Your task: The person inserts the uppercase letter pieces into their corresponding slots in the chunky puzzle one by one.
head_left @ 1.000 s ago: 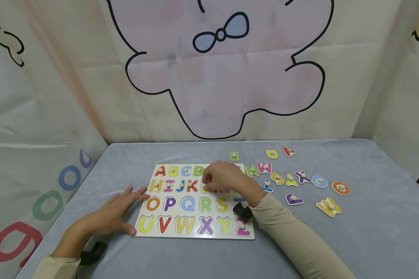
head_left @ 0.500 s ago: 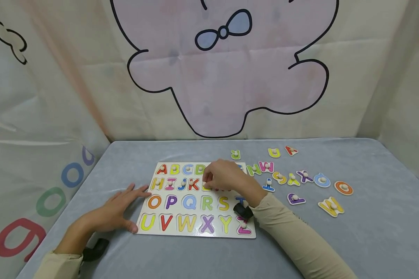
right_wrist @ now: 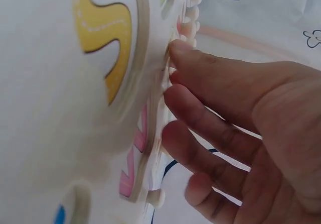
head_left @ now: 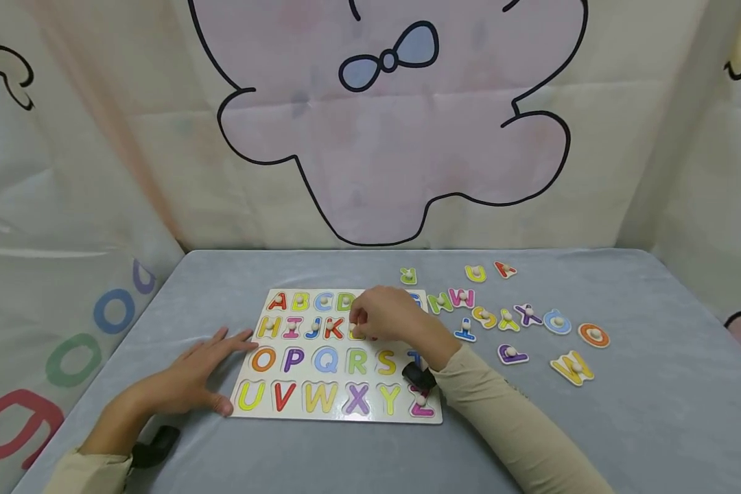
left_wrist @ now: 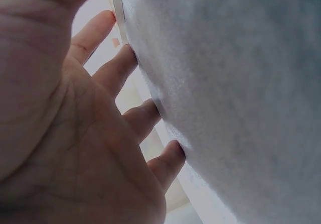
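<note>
- Right hand (head_left: 385, 315) bends at the board's 1 o'clock half, thumb and fingertips apparently pinched on the knob of a yellowish letter piece (head_left: 355, 336) in the second row; whether it sits flush is hidden.
- Left hand (head_left: 191, 374) spreads at 9 o'clock, well apart from the other, its thumb and fingertips against the edge of the letter board (head_left: 309, 360).
- Should that bracing ease, a sideways push could skid the board across the cloth-covered surface (head_left: 624, 425).
- A tilted piece could catch on its recess rim, and pressing harder could make the small knob slip free.
- At 5 o'clock, the black wrist camera (head_left: 418, 376) hangs close to the magenta Z (head_left: 422, 408); a dropped wrist could knock its knob.
- Loose letters lie from 1 to 4 o'clock; a sweeping sleeve (head_left: 506, 418) could scatter the nearer purple piece (head_left: 512, 355), while the green N (head_left: 440, 303), just beside the board, could get nudged.
</note>
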Action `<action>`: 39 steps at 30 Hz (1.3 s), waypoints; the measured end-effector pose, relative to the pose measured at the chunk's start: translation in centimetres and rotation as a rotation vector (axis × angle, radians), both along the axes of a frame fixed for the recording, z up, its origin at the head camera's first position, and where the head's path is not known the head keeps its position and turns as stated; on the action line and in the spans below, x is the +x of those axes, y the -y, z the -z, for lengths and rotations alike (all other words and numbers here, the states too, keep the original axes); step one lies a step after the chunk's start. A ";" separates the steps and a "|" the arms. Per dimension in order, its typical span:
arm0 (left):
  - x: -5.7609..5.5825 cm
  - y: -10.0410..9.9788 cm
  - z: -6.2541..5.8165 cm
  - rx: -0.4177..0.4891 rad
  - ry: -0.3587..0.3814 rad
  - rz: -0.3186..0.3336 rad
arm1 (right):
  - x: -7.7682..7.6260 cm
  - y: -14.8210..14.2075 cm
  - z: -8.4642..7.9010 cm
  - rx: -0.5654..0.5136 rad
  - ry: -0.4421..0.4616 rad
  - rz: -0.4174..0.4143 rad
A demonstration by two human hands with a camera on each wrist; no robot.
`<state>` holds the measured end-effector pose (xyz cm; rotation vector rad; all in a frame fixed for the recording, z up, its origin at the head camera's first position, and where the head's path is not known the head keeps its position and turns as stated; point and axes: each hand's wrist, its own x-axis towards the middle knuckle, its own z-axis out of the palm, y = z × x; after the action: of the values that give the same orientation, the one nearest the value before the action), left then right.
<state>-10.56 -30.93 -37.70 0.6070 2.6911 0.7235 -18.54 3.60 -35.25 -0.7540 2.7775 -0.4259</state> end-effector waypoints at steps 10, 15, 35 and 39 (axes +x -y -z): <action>-0.3 -0.1 -0.1 -0.004 0.028 -0.009 | -0.4 -3.5 -3.9 -0.069 -0.053 0.030; -0.5 -0.1 -0.1 -0.013 0.053 -0.024 | -0.6 -5.8 -5.9 -0.106 -0.065 0.068; -0.5 0.1 -0.3 -0.013 0.030 0.003 | -3.1 -16.1 -6.3 -0.142 0.008 0.220; -0.5 0.2 -0.2 -0.021 0.032 -0.002 | -3.9 -17.0 -4.3 -0.074 0.118 0.213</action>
<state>-11.03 -31.13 -37.47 0.5827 2.6670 0.6992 -22.43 20.62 -30.98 -0.4337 2.7523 -0.5957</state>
